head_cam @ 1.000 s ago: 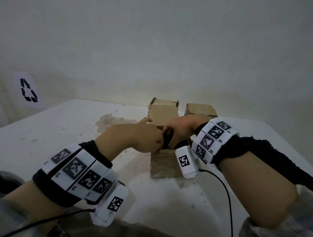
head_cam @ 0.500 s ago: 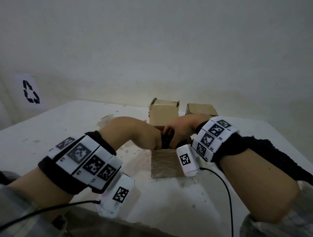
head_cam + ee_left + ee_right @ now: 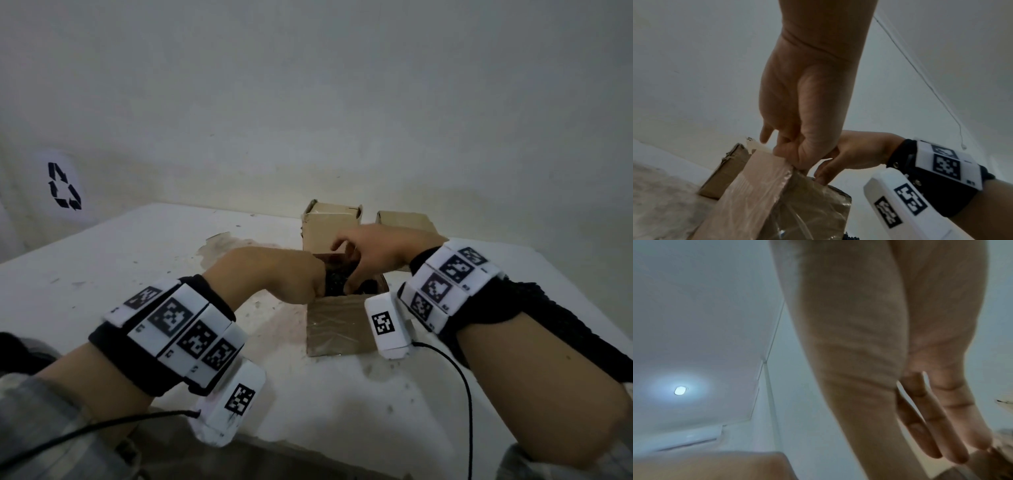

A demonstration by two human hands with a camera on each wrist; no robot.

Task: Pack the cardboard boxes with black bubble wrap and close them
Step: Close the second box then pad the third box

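Note:
An open cardboard box point(image 3: 337, 325) sits mid-table, its front flap lying flat toward me. Black bubble wrap point(image 3: 337, 284) shows inside it between my hands. My left hand point(image 3: 301, 277) is at the box's left side; in the left wrist view its curled fingers point(image 3: 786, 151) pinch the top edge of the upright left flap point(image 3: 756, 186). My right hand point(image 3: 370, 260) reaches over the box from the right, its fingers point(image 3: 941, 426) straight and pointing down into the box point(image 3: 818, 203). Whether they touch the wrap is hidden.
Two more cardboard boxes stand behind, one with raised flaps point(image 3: 330, 229) and one lower point(image 3: 406, 221). The white table point(image 3: 137, 274) is stained. A black mesh sheet point(image 3: 565, 308) lies at the right edge. Cables trail from both wrist units.
My right hand's fingers have straightened and lifted slightly over the box, uncovering more black wrap. The left hand's pointing finger curled in, and it stays at the left flap.

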